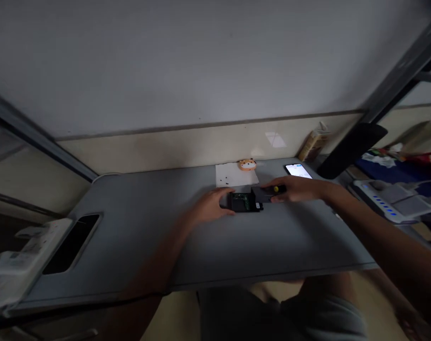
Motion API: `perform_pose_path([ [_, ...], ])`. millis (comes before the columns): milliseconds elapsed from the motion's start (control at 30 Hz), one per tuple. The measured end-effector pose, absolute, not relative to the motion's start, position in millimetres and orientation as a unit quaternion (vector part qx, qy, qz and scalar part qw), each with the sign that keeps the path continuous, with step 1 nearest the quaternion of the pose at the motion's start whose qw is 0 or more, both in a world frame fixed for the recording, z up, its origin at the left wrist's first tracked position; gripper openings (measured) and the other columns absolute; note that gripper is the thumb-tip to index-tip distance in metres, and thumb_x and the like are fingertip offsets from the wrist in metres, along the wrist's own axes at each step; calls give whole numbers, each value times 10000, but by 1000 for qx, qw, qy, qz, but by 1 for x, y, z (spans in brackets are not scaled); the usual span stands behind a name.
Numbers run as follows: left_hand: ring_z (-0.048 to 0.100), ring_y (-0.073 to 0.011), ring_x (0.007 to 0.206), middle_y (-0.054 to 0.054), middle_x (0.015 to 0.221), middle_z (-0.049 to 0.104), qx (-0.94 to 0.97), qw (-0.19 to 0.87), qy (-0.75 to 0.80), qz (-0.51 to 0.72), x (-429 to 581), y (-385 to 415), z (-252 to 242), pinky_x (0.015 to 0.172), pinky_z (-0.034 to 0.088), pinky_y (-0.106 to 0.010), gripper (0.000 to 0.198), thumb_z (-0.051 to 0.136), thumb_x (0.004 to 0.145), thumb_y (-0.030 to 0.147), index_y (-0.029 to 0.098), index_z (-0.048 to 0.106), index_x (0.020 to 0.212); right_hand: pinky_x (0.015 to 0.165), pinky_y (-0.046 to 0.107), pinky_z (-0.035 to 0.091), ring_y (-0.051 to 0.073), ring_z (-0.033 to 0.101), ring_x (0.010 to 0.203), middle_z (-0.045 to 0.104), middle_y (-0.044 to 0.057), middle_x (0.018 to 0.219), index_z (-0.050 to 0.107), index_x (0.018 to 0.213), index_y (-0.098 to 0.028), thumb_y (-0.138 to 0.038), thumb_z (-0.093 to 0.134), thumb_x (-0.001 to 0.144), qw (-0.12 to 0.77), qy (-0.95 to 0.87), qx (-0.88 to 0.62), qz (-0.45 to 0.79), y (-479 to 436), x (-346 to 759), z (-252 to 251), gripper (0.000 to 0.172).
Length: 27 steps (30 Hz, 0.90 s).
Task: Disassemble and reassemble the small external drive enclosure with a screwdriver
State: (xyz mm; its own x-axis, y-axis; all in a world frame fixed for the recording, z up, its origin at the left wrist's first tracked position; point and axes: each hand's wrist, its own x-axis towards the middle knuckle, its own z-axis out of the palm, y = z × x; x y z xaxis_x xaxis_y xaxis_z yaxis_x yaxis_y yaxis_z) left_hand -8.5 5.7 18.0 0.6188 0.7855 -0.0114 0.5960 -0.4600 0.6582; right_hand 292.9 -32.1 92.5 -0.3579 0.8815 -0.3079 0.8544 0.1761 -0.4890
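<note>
A small black device (244, 202) with a green circuit board showing inside lies on the grey table (147, 237). My left hand (211, 206) curls round its left side, fingers bent against the case. My right hand (296, 188) is closed on a dark tool with a yellow spot (276, 190), and a grey cover piece (261, 193) sits by its fingers at the device's right end. Whether the hand also grips that cover is unclear.
A white sheet of paper (235, 175) with tiny dark specks lies behind the device, an orange animal-shaped object (247, 164) at its far edge. A lit phone (298, 171) rests to the right, near a carton (312, 145). The table's left has a dark slot (73, 241). Clutter fills the right side.
</note>
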Motion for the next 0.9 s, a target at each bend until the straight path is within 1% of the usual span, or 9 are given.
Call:
perform_pose_path([
  [167,720,-289,1045,-51,1173,750,869,247,395,166,-4,3,17,909,579,-409,632,927,679,328,272,678,1257,775,396,575,298,733,918,769,68,1151,759,1170,-305,-279,859,619,75,-802,-541,243,-32,280,73,560],
  [300,706,-295,1115,-51,1203,748,884,203,382,177,0,1,12,975,556,-434,591,914,708,403,266,669,1228,637,328,515,226,698,727,744,45,1103,736,1123,-307,-196,841,608,94,-809,-542,207,-38,274,65,538],
  [400,682,-302,1191,-67,1277,727,886,186,390,169,3,0,9,1027,532,-445,634,897,737,408,262,627,1292,657,332,511,226,700,725,732,40,1105,728,1121,-310,-199,830,635,112,-805,-541,216,-39,267,64,509],
  [600,642,-314,1280,-108,1370,684,886,181,402,144,3,0,9,1077,504,-448,818,893,745,403,246,508,1449,776,373,527,283,727,922,697,70,1249,664,1296,-304,-250,821,708,69,-819,-525,223,-34,243,65,612],
  [667,638,-320,1287,-116,1370,683,886,178,404,138,2,1,8,1081,499,-457,850,899,737,403,246,489,1466,811,382,534,285,722,963,698,67,1251,667,1291,-300,-260,834,706,75,-822,-513,238,-32,239,66,609],
  [700,639,-321,1284,-114,1364,686,887,177,403,139,2,2,7,1082,498,-462,849,900,736,406,250,491,1463,830,384,537,280,719,978,705,61,1235,683,1259,-298,-274,839,712,91,-824,-499,252,-31,238,69,569],
  [767,645,-315,1272,-101,1351,693,891,177,390,150,1,2,6,1089,492,-466,799,894,745,411,263,516,1434,864,386,541,260,709,997,726,51,1176,721,1154,-287,-338,806,775,165,-824,-467,275,-29,238,76,392],
  [833,641,-304,1273,-91,1354,686,896,179,372,161,0,1,5,1103,485,-460,718,882,766,409,263,553,1387,867,381,541,229,700,960,744,48,1086,735,1028,-272,-435,695,887,301,-790,-464,266,-26,240,84,219],
  [900,621,-301,1294,-103,1392,652,899,183,363,165,-1,-1,6,1106,487,-449,671,873,778,409,241,573,1355,806,360,541,196,688,856,742,43,980,713,941,-261,-544,579,950,466,-700,-490,232,-20,243,91,313],
])
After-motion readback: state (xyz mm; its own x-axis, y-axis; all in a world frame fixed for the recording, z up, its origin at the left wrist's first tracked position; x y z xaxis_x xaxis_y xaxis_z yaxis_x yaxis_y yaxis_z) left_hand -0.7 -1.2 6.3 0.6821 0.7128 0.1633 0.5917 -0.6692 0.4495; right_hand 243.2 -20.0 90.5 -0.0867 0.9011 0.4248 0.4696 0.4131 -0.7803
